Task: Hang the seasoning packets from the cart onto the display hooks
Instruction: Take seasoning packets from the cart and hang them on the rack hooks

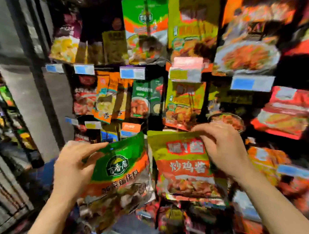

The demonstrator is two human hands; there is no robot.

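Observation:
My left hand (75,165) grips the top left corner of a green and orange seasoning packet (117,180), held tilted in front of the display. My right hand (222,147) pinches the top right corner of a yellow-green and red packet (184,167) that hangs upright beside the green one. Matching packets hang on the display hooks above: a green and orange one (145,30) at top centre and a yellow-green one (184,102) just above my right hand. The hooks themselves are hidden by packets and blur. The cart is not in view.
The hook wall is crowded with hanging packets and blue and white price tags (132,73). A grey pillar (31,99) stands to the left, with more shelves beyond it. Red packets (287,112) fill the right side. Further packets hang low, under my hands.

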